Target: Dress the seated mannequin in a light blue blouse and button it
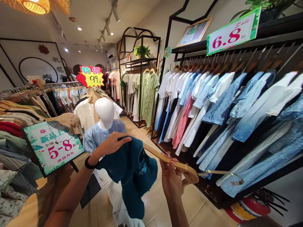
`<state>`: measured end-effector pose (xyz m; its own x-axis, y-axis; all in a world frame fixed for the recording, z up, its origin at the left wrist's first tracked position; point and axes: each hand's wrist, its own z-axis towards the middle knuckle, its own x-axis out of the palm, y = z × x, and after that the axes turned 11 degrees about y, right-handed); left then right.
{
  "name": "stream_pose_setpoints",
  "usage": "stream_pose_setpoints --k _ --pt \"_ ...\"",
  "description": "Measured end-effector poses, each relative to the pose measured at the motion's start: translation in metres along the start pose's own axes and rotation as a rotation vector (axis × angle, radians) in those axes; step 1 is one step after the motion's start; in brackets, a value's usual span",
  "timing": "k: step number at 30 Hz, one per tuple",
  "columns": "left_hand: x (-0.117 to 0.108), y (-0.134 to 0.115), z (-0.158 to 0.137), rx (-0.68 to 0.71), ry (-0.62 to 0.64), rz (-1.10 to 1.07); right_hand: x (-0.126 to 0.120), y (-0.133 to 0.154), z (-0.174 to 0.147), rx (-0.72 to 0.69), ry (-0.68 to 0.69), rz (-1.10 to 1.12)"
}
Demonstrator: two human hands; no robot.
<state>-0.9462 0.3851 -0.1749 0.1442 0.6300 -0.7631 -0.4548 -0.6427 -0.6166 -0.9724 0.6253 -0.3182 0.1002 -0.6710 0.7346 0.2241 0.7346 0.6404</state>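
Observation:
A dark teal garment [134, 170] with small light-blue embroidery hangs in front of me, its lower part loose. My left hand [115, 143] is closed on its upper edge, thumb and fingers over the cloth; a dark band circles that wrist. In my right hand [170, 178] is a wooden clothes hanger [189, 171], gripped near its middle, with its metal hook pointing right. The hanger's far arm reaches the garment's edge; how much of it lies inside the cloth is hidden. Just behind stands a white mannequin [104, 110] in a light-blue top.
A rack of blue and white clothes [213, 101] runs along the right, with a red fire extinguisher [251, 206] on the floor below. On the left are a sale sign [54, 148], a woven hat [67, 121] and more hanging clothes [21, 110]. Green dresses [146, 94] hang farther back.

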Motion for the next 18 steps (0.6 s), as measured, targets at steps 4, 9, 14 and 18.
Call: stream_pose_setpoints --k 4,9,14,18 --pt "-0.011 0.0 -0.001 0.026 0.024 -0.037 0.015 -0.014 0.001 0.052 0.055 0.033" --pt "-0.018 0.012 -0.004 0.007 0.093 0.032 0.029 -0.029 -0.002 0.084 0.039 0.061" --pt "-0.021 0.025 -0.003 -0.057 0.13 0.199 0.028 -0.033 0.002 0.094 0.04 0.045" --pt "-0.016 0.027 0.006 -0.048 0.151 0.203 0.027 -0.033 0.013 0.13 0.116 0.01"
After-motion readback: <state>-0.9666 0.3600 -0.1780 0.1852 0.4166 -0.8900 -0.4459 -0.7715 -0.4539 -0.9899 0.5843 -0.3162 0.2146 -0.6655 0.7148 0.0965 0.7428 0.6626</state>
